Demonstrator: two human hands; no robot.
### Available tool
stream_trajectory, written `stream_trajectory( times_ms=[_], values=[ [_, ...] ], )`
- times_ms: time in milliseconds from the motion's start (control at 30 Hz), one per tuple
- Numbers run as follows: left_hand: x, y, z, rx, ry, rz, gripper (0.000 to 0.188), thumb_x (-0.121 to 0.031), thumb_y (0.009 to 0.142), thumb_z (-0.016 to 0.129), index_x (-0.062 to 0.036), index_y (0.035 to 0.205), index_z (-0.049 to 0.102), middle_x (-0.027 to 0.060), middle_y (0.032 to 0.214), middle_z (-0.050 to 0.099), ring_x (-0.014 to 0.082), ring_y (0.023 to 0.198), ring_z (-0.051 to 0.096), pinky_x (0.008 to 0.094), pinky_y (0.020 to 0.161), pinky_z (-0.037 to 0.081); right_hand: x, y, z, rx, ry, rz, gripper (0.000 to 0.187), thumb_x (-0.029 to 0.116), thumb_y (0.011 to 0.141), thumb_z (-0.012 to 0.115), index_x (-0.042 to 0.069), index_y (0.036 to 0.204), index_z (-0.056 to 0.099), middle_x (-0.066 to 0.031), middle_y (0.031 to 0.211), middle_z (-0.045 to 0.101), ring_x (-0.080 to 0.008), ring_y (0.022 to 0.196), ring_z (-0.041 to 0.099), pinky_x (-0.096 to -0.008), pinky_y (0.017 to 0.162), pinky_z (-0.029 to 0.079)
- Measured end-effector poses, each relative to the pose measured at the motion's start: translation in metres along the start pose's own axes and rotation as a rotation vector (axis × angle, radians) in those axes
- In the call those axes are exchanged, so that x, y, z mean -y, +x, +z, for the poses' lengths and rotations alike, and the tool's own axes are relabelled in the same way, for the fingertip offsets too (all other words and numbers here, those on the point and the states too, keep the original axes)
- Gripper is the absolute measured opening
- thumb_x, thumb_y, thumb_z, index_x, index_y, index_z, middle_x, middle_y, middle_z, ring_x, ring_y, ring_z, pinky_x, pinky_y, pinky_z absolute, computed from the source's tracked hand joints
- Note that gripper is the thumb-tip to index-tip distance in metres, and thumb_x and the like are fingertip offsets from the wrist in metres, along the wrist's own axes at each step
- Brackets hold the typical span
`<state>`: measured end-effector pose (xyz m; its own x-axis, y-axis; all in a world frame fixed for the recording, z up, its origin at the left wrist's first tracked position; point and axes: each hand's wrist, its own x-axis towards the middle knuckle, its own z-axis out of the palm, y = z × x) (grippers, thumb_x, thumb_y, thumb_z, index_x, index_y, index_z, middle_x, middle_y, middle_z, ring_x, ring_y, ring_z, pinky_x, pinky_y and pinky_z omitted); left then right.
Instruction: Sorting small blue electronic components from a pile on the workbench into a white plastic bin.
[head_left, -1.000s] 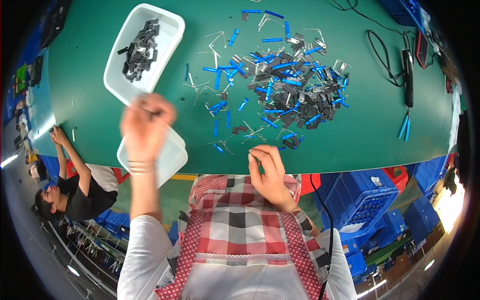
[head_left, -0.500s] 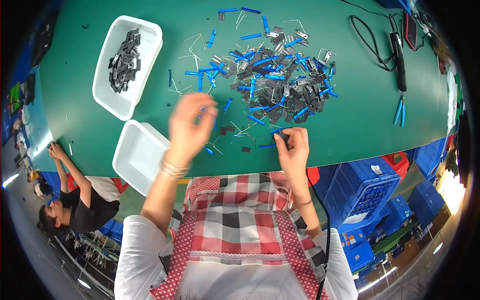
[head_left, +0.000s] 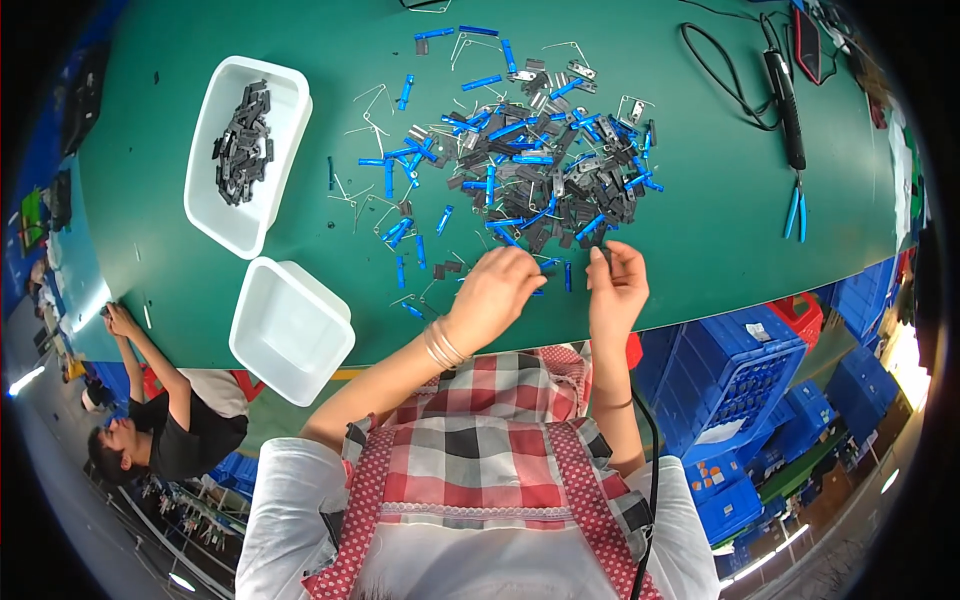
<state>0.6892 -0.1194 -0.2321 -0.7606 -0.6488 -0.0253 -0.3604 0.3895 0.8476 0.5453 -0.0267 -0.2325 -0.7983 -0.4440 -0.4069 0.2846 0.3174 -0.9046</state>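
Note:
My left hand (head_left: 495, 295) is low over the table's near side, fingers curled together; whatever they hold is hidden. Close to its fingertips lie small blue tube-like pieces (head_left: 549, 263). My right hand (head_left: 617, 292) is a short way to the right, thumb and fingers pinched at the near edge of the pile; what sits in the pinch I cannot make out. A short blue piece (head_left: 568, 277) lies between both hands. Beyond them spreads a heap of black clip-like parts (head_left: 595, 185), mixed with blue pieces and thin bent wire springs (head_left: 372, 108).
On the left a white tray (head_left: 200, 190) holds black parts; a second white tray (head_left: 292, 345) stands nearer me. A black-handled tool with a blue forked end (head_left: 790, 120) and its cable lie at right. Blue crates (head_left: 725, 370) stand beyond the table edge. Another person (head_left: 170, 420) sits at left.
My left hand has moved right from the loose pieces to near my right hand. The right hand has shifted slightly right and up. The view has shifted a little.

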Motion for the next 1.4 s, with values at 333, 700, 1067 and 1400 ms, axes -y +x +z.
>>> stream_trajectory(
  times_ms=[333, 700, 1067, 1400],
  values=[
    [0.010, -0.002, -0.038, -0.147, -1.151, -0.617, 0.020, -0.002, 0.095, 0.061, -0.0007, 0.115, 0.062, 0.0094, 0.106, 0.067, 0.0171, 0.091, 0.068, 0.0286, 0.080, 0.056, 0.005, 0.004, 0.010, 0.140, -0.619, -0.395, 0.009, -0.005, 0.083, 0.068, 0.002, 0.085, 0.062, -0.0086, 0.084, 0.061, -0.0182, 0.064, 0.057, -0.0287, 0.058, 0.047],
    [0.013, -0.020, -0.105, -0.450, -2.110, -0.863, 0.028, -0.026, 0.095, 0.062, 0.0010, 0.104, 0.065, 0.0157, 0.110, 0.062, 0.0261, 0.101, 0.059, 0.0411, 0.095, 0.049, 0.075, -0.066, 0.116, 0.613, -0.286, -0.907, 0.039, 0.007, 0.074, 0.078, -0.002, 0.110, 0.065, -0.0155, 0.112, 0.067, -0.0350, 0.103, 0.060, -0.0421, 0.089, 0.049],
    [0.098, 0.010, -0.374, -0.414, -0.262, -0.946, 0.033, -0.030, 0.095, 0.062, -0.0015, 0.110, 0.069, 0.0141, 0.116, 0.068, 0.0226, 0.107, 0.063, 0.0430, 0.095, 0.048, 0.056, -0.015, 0.086, 0.189, -0.540, -0.678, 0.010, -0.003, 0.089, 0.062, -0.002, 0.098, 0.061, -0.0143, 0.108, 0.060, -0.0279, 0.099, 0.056, -0.0366, 0.086, 0.045],
    [0.458, 0.117, -0.561, -0.777, 0.839, -0.810, 0.063, -0.051, 0.088, 0.062, 0.0051, 0.118, 0.064, 0.0224, 0.104, 0.071, 0.0341, 0.101, 0.068, 0.0408, 0.092, 0.051, 0.046, 0.015, 0.081, -0.055, -0.743, -0.587, 0.007, -0.004, 0.089, 0.062, -0.001, 0.095, 0.061, -0.0147, 0.103, 0.058, -0.0272, 0.094, 0.056, -0.0346, 0.083, 0.045]
  ],
)
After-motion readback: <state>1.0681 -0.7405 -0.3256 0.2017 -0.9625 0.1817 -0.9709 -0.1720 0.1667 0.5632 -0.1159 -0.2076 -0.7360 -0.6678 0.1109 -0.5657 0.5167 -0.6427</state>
